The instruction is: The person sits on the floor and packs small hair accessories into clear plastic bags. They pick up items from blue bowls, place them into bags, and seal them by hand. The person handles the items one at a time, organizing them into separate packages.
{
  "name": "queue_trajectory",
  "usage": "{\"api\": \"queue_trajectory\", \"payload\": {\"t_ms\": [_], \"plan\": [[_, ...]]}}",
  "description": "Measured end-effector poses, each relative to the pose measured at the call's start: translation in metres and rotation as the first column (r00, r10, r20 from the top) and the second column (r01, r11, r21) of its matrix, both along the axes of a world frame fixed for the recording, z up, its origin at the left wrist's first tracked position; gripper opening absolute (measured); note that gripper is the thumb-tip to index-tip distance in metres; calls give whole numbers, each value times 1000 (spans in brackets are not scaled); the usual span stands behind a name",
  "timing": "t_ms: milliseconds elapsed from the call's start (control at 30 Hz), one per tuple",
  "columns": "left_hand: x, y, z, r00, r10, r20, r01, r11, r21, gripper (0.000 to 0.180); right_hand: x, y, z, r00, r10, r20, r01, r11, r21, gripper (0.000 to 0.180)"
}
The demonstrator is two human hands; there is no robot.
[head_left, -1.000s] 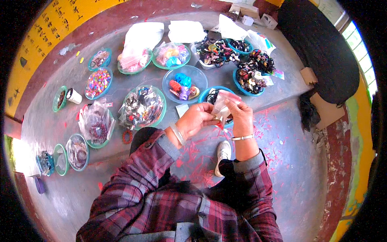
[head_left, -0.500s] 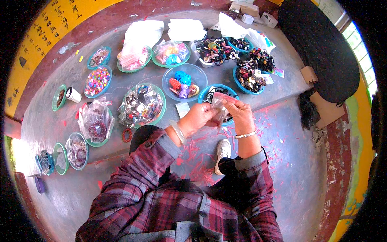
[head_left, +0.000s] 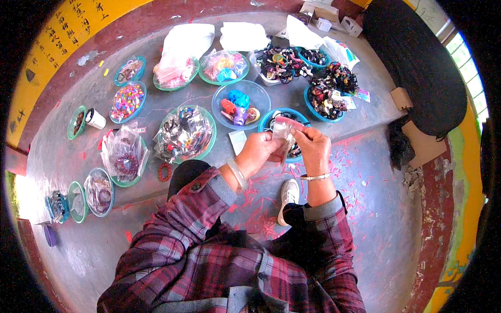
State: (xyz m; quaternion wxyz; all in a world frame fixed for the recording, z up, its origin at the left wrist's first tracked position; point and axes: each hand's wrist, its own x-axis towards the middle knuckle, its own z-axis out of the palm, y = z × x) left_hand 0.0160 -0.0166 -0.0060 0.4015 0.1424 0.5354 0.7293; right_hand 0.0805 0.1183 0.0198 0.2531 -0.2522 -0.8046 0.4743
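Between my two hands is a small clear plastic bag with a pink-red strip along its top. My left hand is closed on its left side, thumb on top. On the other side, my right hand pinches the bag near the strip with thumb and forefinger. Whether anything lies inside the bag is too small to tell. Just beneath my hands stands a blue basin of dark hair ties, partly hidden by them. A white card lies left of that basin. Beyond is a clear blue bowl with bright-coloured bundles.
A green-rimmed basin of packaged trinkets stands to the left, near a bowl of colourful beads. Several basins of hair ties sit at far right. Thin red scraps litter the floor around my shoe. A step edge crosses the floor.
My right hand's fingers have shifted slightly on the bag's top edge, and my left hand has edged a little to the right. The view has moved slightly; the basins stay put.
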Motion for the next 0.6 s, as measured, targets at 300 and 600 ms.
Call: {"api": "queue_trajectory", "payload": {"t_ms": [300, 600], "plan": [[-1, 0, -4, 988, -63, 140, 62, 998, 12, 17, 1, 3, -3, 991, 80, 111, -98, 979, 177, 20], [0, 1, -5, 941, -17, 339, -15, 996, 90, 19, 2, -13, 8, 993, 38, 112, -102, 746, 658, 18]]}}
